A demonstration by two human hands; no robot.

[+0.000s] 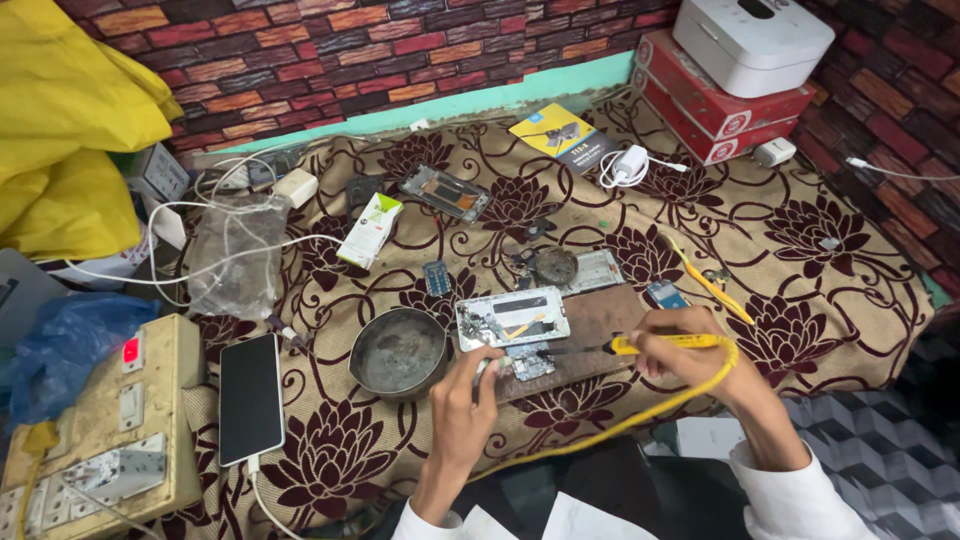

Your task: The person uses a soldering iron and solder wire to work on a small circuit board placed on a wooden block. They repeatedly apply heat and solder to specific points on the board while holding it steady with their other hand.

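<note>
Lying opened — phone [512, 318], circuitry bared — beside left hand [462, 400].

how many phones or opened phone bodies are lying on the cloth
3. A whole phone lies screen-up at left beside the switchboard. An opened one sits by the hands. Another opened frame lies near the back wall. Others may be hidden.

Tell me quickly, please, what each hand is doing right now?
Left hand: fingers pinched on a small part beside the circuit board; what it is cannot be told.
Right hand: closed around the yellow soldering iron.
</note>
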